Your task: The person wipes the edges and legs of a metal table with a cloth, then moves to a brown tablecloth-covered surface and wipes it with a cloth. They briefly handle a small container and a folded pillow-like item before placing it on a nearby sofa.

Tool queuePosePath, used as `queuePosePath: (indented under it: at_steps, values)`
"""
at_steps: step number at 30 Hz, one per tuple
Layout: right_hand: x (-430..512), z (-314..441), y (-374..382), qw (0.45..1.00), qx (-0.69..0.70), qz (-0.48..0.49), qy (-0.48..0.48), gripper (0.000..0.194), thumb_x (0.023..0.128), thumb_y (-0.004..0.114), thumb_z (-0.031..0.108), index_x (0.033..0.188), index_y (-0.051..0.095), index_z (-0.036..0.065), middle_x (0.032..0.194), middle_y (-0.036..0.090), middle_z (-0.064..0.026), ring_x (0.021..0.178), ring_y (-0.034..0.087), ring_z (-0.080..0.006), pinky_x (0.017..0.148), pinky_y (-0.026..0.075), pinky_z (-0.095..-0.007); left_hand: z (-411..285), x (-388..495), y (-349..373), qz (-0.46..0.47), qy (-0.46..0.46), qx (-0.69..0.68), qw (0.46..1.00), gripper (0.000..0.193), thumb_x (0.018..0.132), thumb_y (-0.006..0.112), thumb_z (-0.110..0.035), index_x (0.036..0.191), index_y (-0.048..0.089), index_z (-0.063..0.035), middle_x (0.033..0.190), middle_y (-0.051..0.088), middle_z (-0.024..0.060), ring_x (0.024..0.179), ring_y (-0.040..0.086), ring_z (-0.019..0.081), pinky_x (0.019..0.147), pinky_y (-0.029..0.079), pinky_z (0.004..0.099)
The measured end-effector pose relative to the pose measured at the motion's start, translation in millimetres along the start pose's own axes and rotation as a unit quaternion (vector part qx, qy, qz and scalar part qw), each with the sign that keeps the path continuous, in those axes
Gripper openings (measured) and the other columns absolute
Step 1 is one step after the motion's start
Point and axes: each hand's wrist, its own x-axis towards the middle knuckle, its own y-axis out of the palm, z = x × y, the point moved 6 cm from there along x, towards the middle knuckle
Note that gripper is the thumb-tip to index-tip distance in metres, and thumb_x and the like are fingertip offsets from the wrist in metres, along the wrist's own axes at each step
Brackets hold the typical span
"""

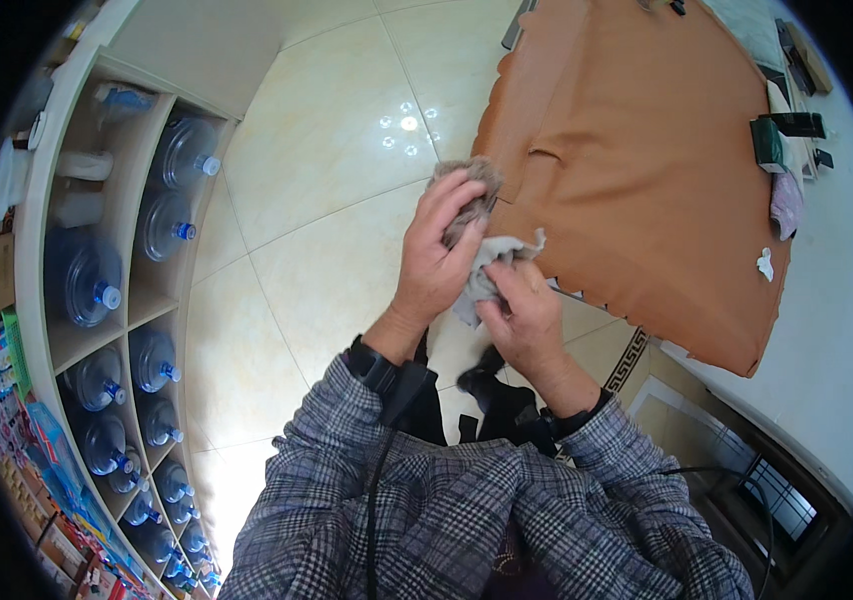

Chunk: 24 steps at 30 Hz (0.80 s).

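Observation:
In my left hand (438,251) is a bunched grey-brown fluffy cloth (480,174), pressed between thumb and fingers. My right hand (528,315) grips a light grey rag (483,281), whose loose corner sticks out to the upper right. Both hands are close together in front of my body, above the tiled floor and beside the near left edge of a table with a brown leather-look cover (644,187). The right fingertips are partly hidden in the rag's folds.
Left stands a shelf unit (115,52) with several large clear water bottles (85,277). On the table's far right are a dark green box (768,146), a crumpled white tissue (765,264) and a purplish cloth (786,202). A dark cable (760,487) hangs at lower right.

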Motion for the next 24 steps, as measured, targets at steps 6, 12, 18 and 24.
queuePosePath:
  at_steps: [6,12,18,24]
  values:
    - [31,-16,-15,0.997,-0.078,-0.004,0.016,0.038,0.079,0.074,0.006,0.116,0.068,0.009,0.102,0.058,-0.0161,0.091,0.066,-0.0381,0.075,0.056,-0.0453,17,60,33,0.055,-0.002,0.095,0.994,0.040,0.096,0.060,-0.009,0.134,0.060,0.0003,0.143,0.055,0.0190,0.135,0.050,0.0356,0.115,0.039,0.0395]
    - [43,-31,-17,1.000,0.005,-0.002,0.025,0.038,0.080,0.077,0.012,0.116,0.069,0.011,0.110,0.058,-0.0167,0.091,0.067,-0.0401,0.077,0.057,-0.0484,12,88,31,0.104,-0.015,0.186,0.977,0.040,0.093,0.065,-0.009,0.132,0.062,-0.0010,0.140,0.056,0.0203,0.129,0.055,0.0381,0.109,0.045,0.0396]
    - [46,-33,-14,0.997,-0.023,0.060,0.045,0.039,0.080,0.077,0.012,0.118,0.067,0.013,0.111,0.058,-0.0177,0.093,0.068,-0.0421,0.078,0.058,-0.0491,-10,70,23,0.187,0.024,0.279,0.942,0.042,0.085,0.070,-0.002,0.127,0.067,-0.0049,0.134,0.057,0.0223,0.121,0.057,0.0415,0.105,0.048,0.0428]
    - [64,-30,-17,0.996,0.008,-0.017,0.091,0.041,0.080,0.076,0.006,0.119,0.066,0.011,0.114,0.060,-0.0182,0.099,0.066,-0.0422,0.085,0.057,-0.0469,2,111,27,0.236,0.087,0.238,0.938,0.040,0.086,0.071,-0.001,0.125,0.068,-0.0066,0.131,0.055,0.0198,0.121,0.055,0.0398,0.102,0.048,0.0447]
